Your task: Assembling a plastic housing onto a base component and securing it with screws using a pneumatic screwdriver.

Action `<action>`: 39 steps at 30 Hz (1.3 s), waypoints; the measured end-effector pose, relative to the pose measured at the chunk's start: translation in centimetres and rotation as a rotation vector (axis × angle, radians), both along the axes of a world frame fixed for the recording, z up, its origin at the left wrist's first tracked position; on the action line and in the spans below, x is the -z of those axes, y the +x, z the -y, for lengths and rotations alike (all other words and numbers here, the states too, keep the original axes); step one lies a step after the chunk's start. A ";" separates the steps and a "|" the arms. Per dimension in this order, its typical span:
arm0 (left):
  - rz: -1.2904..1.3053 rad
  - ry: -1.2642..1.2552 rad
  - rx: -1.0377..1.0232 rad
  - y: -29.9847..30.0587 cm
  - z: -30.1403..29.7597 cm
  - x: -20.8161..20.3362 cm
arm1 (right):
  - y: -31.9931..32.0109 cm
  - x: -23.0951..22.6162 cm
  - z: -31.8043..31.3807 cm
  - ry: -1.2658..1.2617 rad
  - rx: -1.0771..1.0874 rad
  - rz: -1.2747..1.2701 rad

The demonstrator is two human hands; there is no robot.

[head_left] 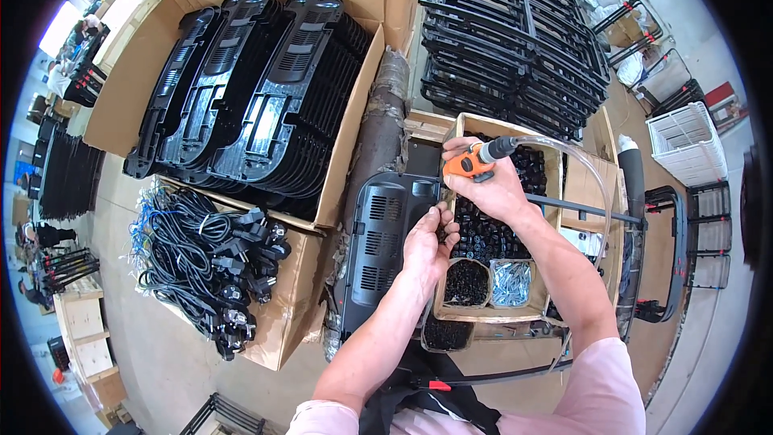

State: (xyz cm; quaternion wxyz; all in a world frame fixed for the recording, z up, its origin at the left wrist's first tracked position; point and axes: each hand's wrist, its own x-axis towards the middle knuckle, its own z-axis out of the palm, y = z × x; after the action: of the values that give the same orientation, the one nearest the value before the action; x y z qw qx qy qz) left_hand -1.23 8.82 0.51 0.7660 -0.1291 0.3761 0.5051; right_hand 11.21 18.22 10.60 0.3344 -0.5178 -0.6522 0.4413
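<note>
1. workshop floor [161, 346] of pale concrete spreads around the person, crowded with cartons and stacked parts; other people work at the far left edge.
2. large open cardboard box [241, 0] at upper left holds rows of black vented plastic panels [258, 89] standing on edge.
3. stack of black wire frames [515, 40] sits at upper right, well apart from that box, with a white slatted crate [688, 141] further right.
4. lower cardboard box [282, 314] at left carries a heap of black power cords [205, 262] with plugs, some with blue and white wire ends.
5. black vented housing [386, 242] lies in the middle, just in front of the person, between the cord box and a tray.
6. cardboard tray [463, 125] to the right of the housing holds small black parts, plus two cups below: one with dark screws [467, 283], one with silvery screws [511, 283].
7. right hand [491, 185], grip closed around an orange powered screwdriver [475, 163], holds it at the housing's upper right corner; a clear hose [580, 161] loops from the tool's rear.
8. left hand [427, 246] rests on the housing's right edge, fingers pinched together just below the tool; what they pinch is too small to tell.
</note>
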 end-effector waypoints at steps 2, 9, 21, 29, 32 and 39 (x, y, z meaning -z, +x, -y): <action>0.017 0.013 -0.035 -0.4 -0.5 0.5 | -0.3 -1.5 0.9 -0.068 -0.007 -0.017; 0.251 0.003 -0.267 -1.6 -2.2 0.1 | -0.2 -4.3 3.1 -0.102 -0.072 -0.237; 0.309 0.116 -0.203 -3.5 -2.2 0.8 | -2.1 -4.5 2.7 -0.106 -0.094 -0.220; 0.125 0.062 -0.044 -2.2 -0.5 -2.3 | -4.2 -2.4 0.2 -0.023 -0.054 -0.210; 0.064 0.155 0.067 -2.4 1.7 -1.1 | -5.1 -2.1 -0.5 0.006 -0.063 -0.166; -0.034 0.148 0.096 -2.1 4.0 -1.8 | -5.9 -0.6 -1.5 -0.006 -0.114 -0.049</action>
State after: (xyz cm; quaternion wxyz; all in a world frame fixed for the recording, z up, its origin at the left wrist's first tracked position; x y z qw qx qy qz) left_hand -3.35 4.78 2.35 0.7904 -0.0456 0.3564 0.4961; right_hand 5.32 19.76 11.17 0.3230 -0.4697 -0.6710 0.4742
